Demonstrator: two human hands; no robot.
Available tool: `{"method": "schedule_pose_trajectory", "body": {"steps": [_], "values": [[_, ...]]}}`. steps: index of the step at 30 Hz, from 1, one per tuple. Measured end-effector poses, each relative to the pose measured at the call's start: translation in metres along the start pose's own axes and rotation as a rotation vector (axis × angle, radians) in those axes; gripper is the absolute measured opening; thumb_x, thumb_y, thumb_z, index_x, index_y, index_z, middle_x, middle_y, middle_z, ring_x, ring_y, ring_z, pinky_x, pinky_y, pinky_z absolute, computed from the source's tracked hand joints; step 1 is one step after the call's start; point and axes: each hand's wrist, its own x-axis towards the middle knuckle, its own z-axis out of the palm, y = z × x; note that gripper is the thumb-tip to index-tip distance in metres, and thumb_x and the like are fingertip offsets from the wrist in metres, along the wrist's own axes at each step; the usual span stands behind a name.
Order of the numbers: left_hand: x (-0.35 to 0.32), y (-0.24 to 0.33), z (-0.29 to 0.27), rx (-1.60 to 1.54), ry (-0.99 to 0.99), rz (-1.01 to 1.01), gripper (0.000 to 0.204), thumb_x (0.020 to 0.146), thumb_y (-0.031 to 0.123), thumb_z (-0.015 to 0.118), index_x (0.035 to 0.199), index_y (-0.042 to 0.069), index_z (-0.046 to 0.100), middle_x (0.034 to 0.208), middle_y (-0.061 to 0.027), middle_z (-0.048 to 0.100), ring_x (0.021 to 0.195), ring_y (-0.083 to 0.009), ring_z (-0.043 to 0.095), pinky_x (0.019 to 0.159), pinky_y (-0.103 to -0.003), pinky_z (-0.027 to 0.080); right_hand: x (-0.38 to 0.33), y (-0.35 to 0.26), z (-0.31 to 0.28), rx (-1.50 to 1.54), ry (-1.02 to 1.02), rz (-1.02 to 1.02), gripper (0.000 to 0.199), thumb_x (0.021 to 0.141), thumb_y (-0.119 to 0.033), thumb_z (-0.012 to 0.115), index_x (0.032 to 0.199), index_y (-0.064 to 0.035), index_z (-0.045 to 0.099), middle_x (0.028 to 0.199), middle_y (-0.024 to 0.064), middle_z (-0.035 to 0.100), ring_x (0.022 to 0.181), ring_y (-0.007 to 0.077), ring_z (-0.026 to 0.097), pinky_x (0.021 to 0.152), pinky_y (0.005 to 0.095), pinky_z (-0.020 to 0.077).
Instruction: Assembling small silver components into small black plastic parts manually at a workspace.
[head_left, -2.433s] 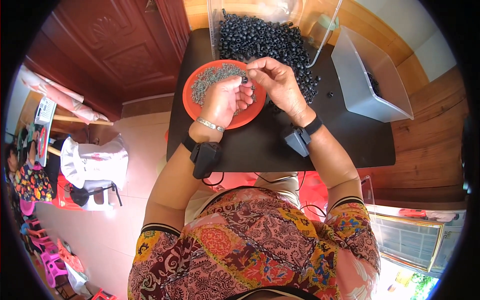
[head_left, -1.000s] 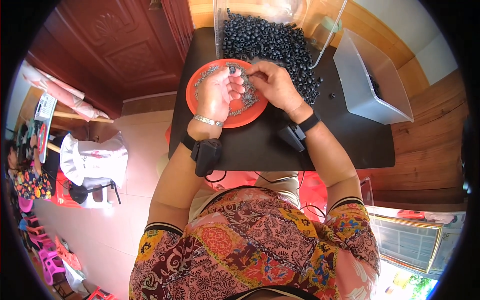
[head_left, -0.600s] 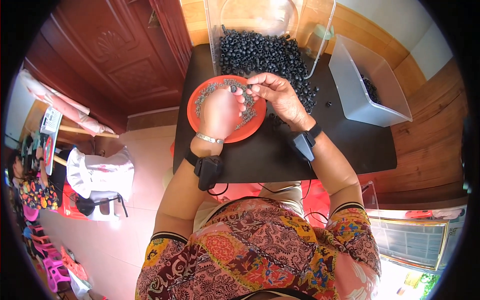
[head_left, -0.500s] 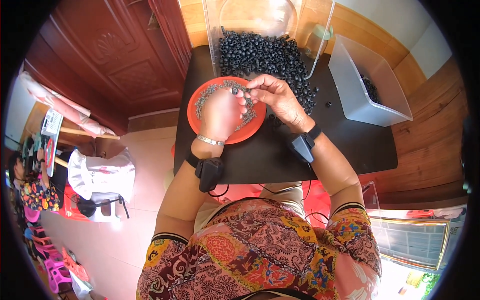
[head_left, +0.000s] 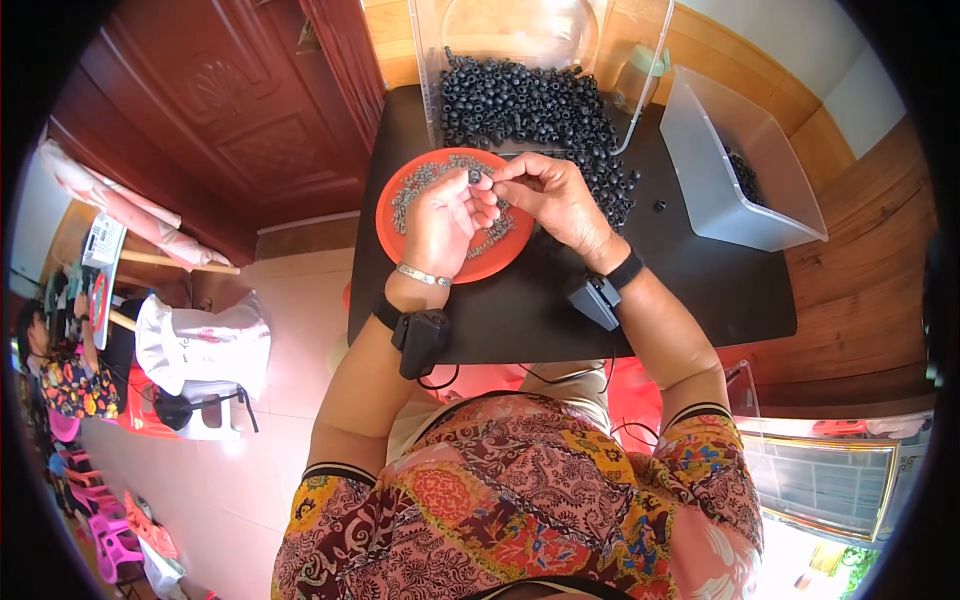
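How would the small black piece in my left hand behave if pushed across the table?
The black piece would probably roll, looking short and rounded. It's likely light, being tiny beside the left hand. It may be stiff: similar ones heaped in the pile look undeformed.

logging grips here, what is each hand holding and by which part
The left hand holds a small black part by its outer side. Whether the right hand holds anything cannot be told.
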Motion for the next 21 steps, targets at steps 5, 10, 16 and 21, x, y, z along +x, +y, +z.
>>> {"method": "schedule_pose_trajectory", "body": {"steps": [5, 10, 16, 21], "values": [[-0.002, 0.002, 0.003, 0.036, -0.032, 0.045, 0.026, 0.095, 0.024, 0.047, 0.090, 0.002, 0.060, 0.081, -0.0072, 0.062, 0.070, -0.0181, 0.059, 0.066, -0.028, 0.045, 0.001, -0.003, 0.002, -0.044, 0.012, 0.039, 0.015, 0.092, 0.001, 0.060, 0.106, 0.0005, 0.065, 0.098, 0.0031, 0.067, 0.092, 0.0083, 0.061, 0.087, 0.0250, 0.0502], [-0.001, 0.002, 0.001, 0.028, -0.049, 0.041, 0.026, 0.095, 0.024, 0.047, 0.092, 0.002, 0.061, 0.082, -0.0070, 0.062, 0.070, -0.0175, 0.059, 0.065, -0.028, 0.045, 0.002, -0.004, -0.002, -0.038, 0.002, 0.000, 0.016, 0.092, -0.002, 0.060, 0.107, 0.0000, 0.066, 0.098, 0.0036, 0.066, 0.087, 0.0087, 0.061, 0.082, 0.0256, 0.0505], [-0.001, -0.002, 0.001, 0.029, -0.027, -0.022, 0.026, 0.095, 0.025, 0.048, 0.093, 0.003, 0.060, 0.081, -0.0070, 0.062, 0.069, -0.0180, 0.060, 0.064, -0.027, 0.045, 0.005, -0.003, -0.009, 0.174, 0.046, 0.076, 0.015, 0.090, -0.004, 0.064, 0.104, -0.0007, 0.069, 0.093, 0.0004, 0.067, 0.084, 0.0082, 0.059, 0.077, 0.0243, 0.0486], [-0.001, -0.006, 0.000, 0.058, -0.070, -0.083, 0.027, 0.094, 0.027, 0.048, 0.092, 0.003, 0.060, 0.080, -0.0074, 0.063, 0.067, -0.0188, 0.061, 0.063, -0.028, 0.045, 0.004, -0.005, -0.007, 0.235, 0.051, 0.074, 0.017, 0.090, -0.007, 0.065, 0.105, -0.0009, 0.069, 0.091, 0.0008, 0.068, 0.081, 0.0089, 0.059, 0.076, 0.0246, 0.0481]]}}
